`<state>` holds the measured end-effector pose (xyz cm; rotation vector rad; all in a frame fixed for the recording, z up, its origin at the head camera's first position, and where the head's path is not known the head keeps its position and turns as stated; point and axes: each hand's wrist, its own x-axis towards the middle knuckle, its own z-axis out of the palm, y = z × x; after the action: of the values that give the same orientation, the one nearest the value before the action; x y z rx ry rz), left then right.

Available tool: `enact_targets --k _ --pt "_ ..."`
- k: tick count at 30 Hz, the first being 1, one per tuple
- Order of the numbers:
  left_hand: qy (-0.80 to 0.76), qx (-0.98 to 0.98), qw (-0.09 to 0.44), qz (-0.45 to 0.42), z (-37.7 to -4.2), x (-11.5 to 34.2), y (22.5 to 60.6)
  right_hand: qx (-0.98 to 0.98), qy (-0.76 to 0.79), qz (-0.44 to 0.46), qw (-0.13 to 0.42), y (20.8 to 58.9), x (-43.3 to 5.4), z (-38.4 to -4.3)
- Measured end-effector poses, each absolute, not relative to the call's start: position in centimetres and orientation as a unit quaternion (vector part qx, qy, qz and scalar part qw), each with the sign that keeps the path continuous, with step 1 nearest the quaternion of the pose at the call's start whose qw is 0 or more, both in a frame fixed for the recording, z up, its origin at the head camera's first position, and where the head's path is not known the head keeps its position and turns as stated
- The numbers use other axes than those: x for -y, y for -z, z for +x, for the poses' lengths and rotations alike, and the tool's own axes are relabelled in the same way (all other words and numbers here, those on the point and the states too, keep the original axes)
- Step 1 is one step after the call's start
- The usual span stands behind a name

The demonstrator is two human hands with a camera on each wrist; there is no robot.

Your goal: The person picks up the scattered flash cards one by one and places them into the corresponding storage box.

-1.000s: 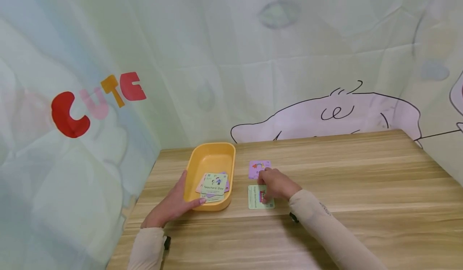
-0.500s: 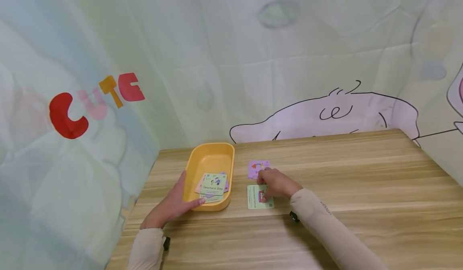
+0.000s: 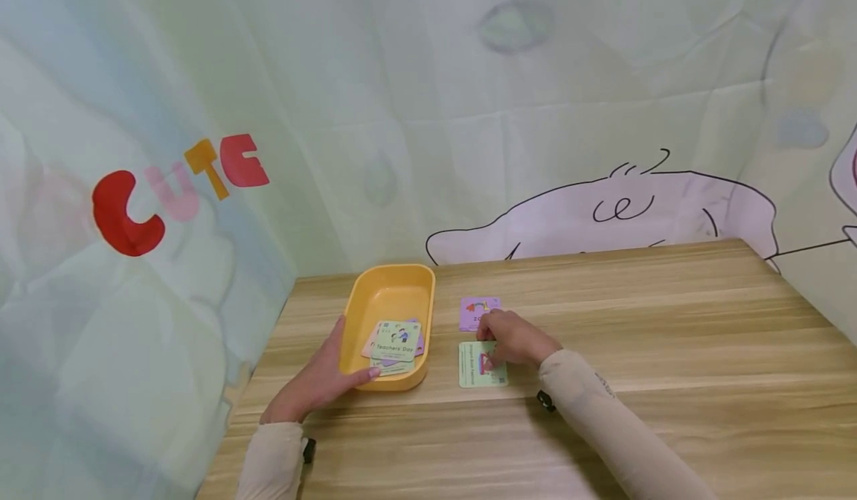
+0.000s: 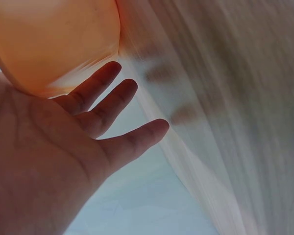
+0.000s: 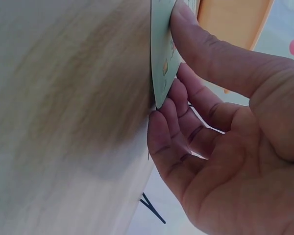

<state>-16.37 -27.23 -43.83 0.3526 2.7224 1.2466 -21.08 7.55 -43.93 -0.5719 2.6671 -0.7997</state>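
In the head view my left hand [image 3: 323,373] holds the near left corner of a yellow plastic tray [image 3: 358,292], its thumb over the near rim. The left wrist view shows several fingers [image 4: 103,105] stretched out beside the tray wall [image 4: 63,44]. Several cards lie in the tray, a green "Teachers' Day" card [image 3: 396,347] on top. To the right of the tray, my right hand [image 3: 515,338] pinches a green "Dragon Boat Festival" card [image 3: 472,370] that lies on the table. In the right wrist view its thumb [image 5: 206,46] touches the card's face, with curled fingers at the edge.
A purple card [image 3: 472,320] lies just beyond the green one, partly covered by my right hand. Both stand on a wood-grain table [image 3: 643,381]. A printed curtain [image 3: 375,113] hangs along the table's back and left edges.
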Motion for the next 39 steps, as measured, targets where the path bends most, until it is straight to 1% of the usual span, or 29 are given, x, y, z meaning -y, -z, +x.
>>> enact_targets --k 19,32,39 --pt "-0.409 -0.902 0.06 0.121 -16.37 27.37 43.92 -0.91 0.321 -0.192 0.177 44.21 -7.95 -21.6" --pt "-0.409 -0.903 0.064 0.114 -16.39 27.41 43.93 -0.903 0.34 -0.189 0.179 44.38 -8.15 -21.72" --pt "-0.413 -0.9 0.059 0.125 -16.44 27.43 44.08 -0.902 0.344 -0.188 0.18 44.47 -8.21 -21.65"
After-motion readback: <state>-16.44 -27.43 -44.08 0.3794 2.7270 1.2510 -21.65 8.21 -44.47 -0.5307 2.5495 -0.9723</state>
